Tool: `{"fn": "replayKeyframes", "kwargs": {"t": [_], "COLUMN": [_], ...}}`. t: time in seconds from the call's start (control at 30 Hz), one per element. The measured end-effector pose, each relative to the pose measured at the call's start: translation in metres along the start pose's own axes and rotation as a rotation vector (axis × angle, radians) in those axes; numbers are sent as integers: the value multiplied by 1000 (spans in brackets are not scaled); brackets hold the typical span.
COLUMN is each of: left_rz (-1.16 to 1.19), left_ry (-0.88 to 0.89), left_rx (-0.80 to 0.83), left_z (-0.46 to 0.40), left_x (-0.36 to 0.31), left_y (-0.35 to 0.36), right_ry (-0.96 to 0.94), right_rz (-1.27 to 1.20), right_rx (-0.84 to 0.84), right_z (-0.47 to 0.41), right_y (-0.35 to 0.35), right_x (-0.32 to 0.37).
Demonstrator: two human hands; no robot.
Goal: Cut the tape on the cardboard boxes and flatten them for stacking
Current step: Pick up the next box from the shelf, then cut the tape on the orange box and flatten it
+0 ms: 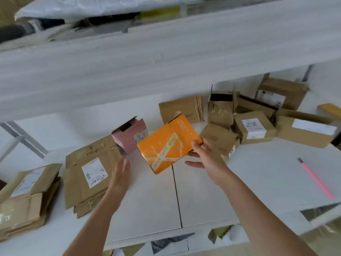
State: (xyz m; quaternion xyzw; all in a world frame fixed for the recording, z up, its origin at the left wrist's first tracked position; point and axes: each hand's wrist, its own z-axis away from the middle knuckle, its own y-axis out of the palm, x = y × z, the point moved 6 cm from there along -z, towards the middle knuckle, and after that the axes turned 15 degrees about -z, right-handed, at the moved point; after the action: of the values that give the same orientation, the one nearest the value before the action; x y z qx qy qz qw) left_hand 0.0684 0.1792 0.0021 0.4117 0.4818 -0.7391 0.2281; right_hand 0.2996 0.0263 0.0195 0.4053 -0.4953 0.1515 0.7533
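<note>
White work table [212,191]: serves as the sorting surface, stock laid out by state. Left side, two stacks of flattened brown cardboard [86,174] and [27,196], each lying flat, presumably the done pile. Right and far side, a cluster of still-formed brown cardboard boxes [254,130], some with flaps up, likely waiting their turn.

Orange printed carton with pale tape strips crossing its face [168,145]: held tilted above the table centre, taped face toward the camera, probably for inspecting the seam. Just behind it, a pink open-topped carton [129,137] stands on the table.

Right hand [204,154]: fingers curled round the orange carton's right edge, thumb on top, carrying its weight.

Left hand [120,172]: fingers straight and together, holding nothing, near the carton's lower left corner, apparently ready to steady it.

Pink slim utility knife [316,179]: lying well apart on the right, unused for now.
</note>
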Motion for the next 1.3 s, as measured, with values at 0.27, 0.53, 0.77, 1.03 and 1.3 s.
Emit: {"fn": "replayKeyframes", "kwargs": {"t": [0.27,0.53,0.77,1.03,1.3], "left_rz": [43,-144,-257,-312,-236], "left_ry": [-86,-72,-94,-204,-272], "left_rx": [165,342,335,355,428], "left_z": [67,128,129,119,120], "left_x": [-25,-46,-108,-165,-162], "left_y": [52,165,272,366,376], "right_ry": [513,535,354,235,105], "right_rz": [-377,-438,-203,360,955], "right_rx": [-12,-355,-211,175,-450], "right_z": [89,121,76,26,1], "right_y": [-95,-211,-252,-293,-426], "right_x": [-6,-2,52,94,87]}}
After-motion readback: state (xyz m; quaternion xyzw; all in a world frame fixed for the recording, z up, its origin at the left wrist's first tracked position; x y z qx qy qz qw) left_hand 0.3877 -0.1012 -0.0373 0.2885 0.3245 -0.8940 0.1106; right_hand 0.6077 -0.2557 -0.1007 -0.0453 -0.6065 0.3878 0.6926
